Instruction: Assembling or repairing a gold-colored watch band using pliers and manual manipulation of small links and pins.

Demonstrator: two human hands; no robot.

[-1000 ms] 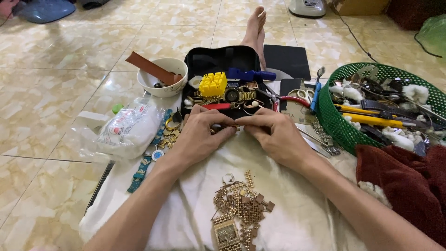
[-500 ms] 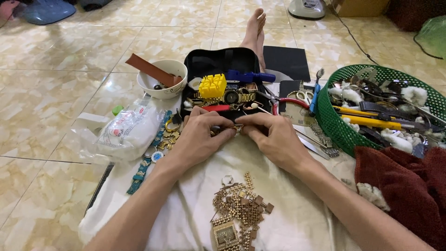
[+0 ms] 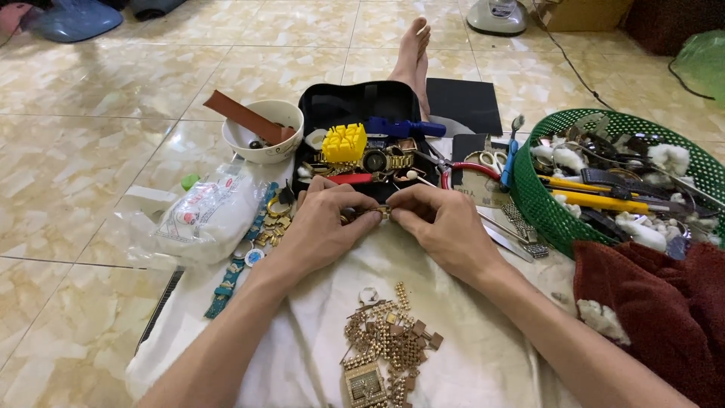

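Hands barely shifted, left hand (image 3: 321, 223), right hand (image 3: 442, 223), pinching small, seemingly gold watch piece (image 3: 368, 214)

Bright, even daylight — sharp across the whole view.
Soft sheen glints off the glossy floor tiles (image 3: 91, 151); shadows under the left hand (image 3: 321, 227) and right hand (image 3: 442, 227) on the white cloth (image 3: 483, 355) are faint — straight lines bow slightly toward the edges.
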